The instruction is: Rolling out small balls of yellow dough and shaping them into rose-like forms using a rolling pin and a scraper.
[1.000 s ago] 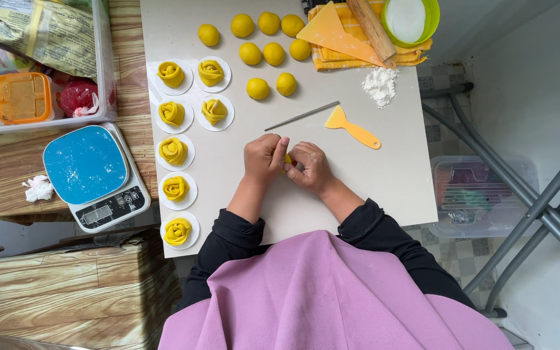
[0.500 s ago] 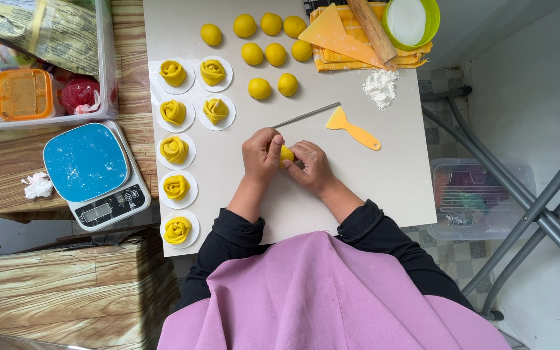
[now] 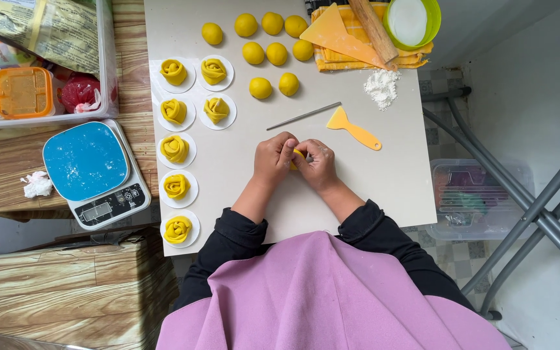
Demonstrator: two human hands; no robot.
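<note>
My left hand (image 3: pixel 273 159) and my right hand (image 3: pixel 317 164) meet over the middle of the white table (image 3: pixel 390 188). Both pinch a small piece of yellow dough (image 3: pixel 297 157), mostly hidden by the fingers. Several yellow dough roses on white paper rounds (image 3: pixel 177 150) stand in a column to the left. Several plain yellow dough balls (image 3: pixel 261 87) lie farther back. A thin metal rod (image 3: pixel 303 116) and a yellow plastic scraper (image 3: pixel 352 129) lie just beyond my hands.
A blue-topped kitchen scale (image 3: pixel 92 170) sits left of the table. A clear tub (image 3: pixel 46 61) holds bags and an orange-lidded box. A rolling pin (image 3: pixel 373 29), yellow cloth (image 3: pixel 358 57), green bowl (image 3: pixel 413 21) and a flour heap (image 3: pixel 382 86) are at back right.
My hands stay in the same place; the fingers have closed further over the dough piece, so less of it shows.
</note>
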